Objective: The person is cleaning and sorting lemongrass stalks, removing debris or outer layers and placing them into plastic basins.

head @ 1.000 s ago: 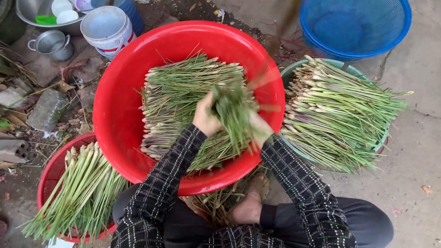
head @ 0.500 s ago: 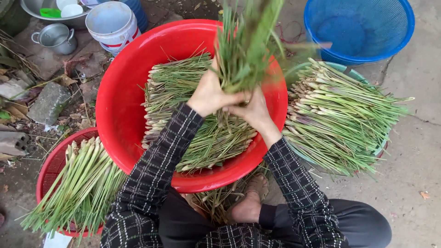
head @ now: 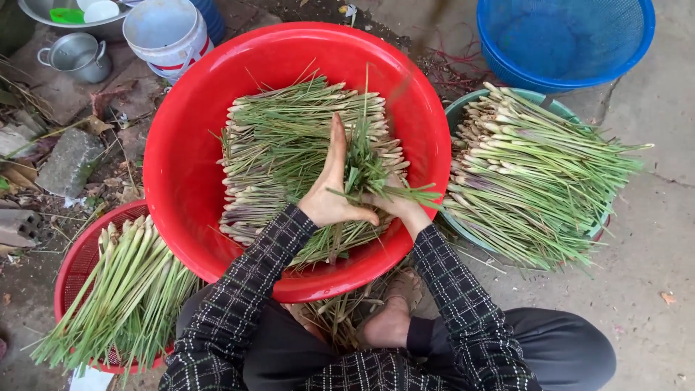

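A big red basin (head: 188, 188) holds a stacked pile of trimmed lemongrass stalks (head: 282, 137). My left hand (head: 329, 192) lies flat and upright against a small green bunch of lemongrass (head: 365, 170), fingers straight, thumb hooked under it. My right hand (head: 402, 206) grips the same bunch from the right side, partly hidden by the leaves. Both sleeves are dark checked fabric.
A green basin heaped with lemongrass (head: 536, 166) sits right; a blue mesh basket (head: 572, 36) behind it. A red basket of thicker stalks (head: 123, 289) is at lower left. White bucket (head: 163, 32), metal pot (head: 76, 54), stones at upper left. My bare foot (head: 391, 318) rests below the basin.
The bunch, held up high half a second ago, has come down onto the pile in the red basin. My left hand has flattened against it.
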